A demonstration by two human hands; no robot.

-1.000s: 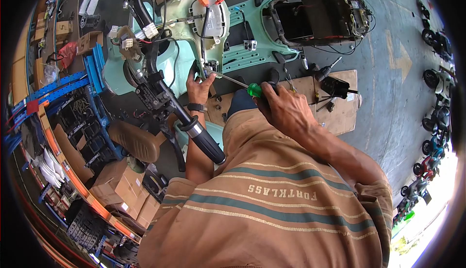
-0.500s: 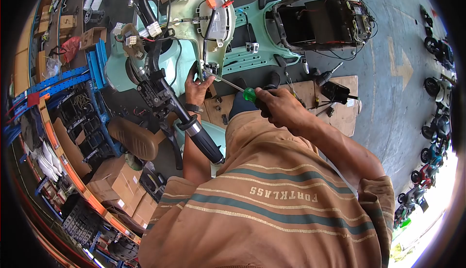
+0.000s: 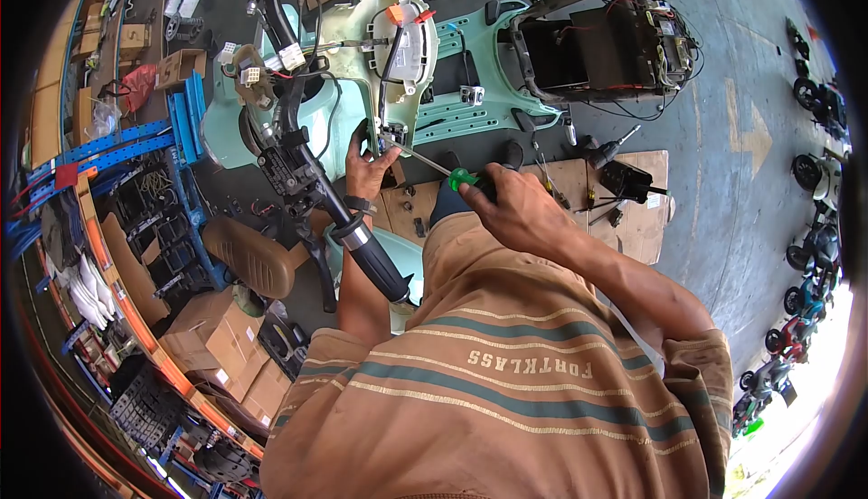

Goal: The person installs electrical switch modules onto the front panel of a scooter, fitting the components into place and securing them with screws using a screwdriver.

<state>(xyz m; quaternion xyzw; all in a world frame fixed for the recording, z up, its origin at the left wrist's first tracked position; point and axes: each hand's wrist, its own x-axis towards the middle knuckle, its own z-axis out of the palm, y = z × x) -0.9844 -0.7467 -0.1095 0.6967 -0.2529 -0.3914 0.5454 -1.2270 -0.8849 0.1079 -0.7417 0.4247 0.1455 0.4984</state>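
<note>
My right hand (image 3: 511, 205) is wrapped round the green handle of a screwdriver (image 3: 463, 178). The shaft points up and left to a small metal part (image 3: 393, 135) at the lower end of the pale panel (image 3: 371, 79). At that same end, my left hand (image 3: 366, 172) grips the panel's lower edge, its fingers partly hidden. A round speedometer unit (image 3: 411, 51) with orange and red connectors sits in the panel. The black handlebar (image 3: 312, 178) runs beside my left forearm.
A green scooter floorboard (image 3: 488, 74) and a black seat frame (image 3: 601, 42) lie beyond. Tools, including a drill (image 3: 608, 148), are on or near flat cardboard (image 3: 637, 228). Shelving and boxes (image 3: 212, 341) stand at left; parked scooters (image 3: 818, 174) line the right.
The view has shifted slightly. My right hand has changed its hold on the screwdriver handle, and the handle now sits a little lower and further left. My left hand stays at the panel's lower end.
</note>
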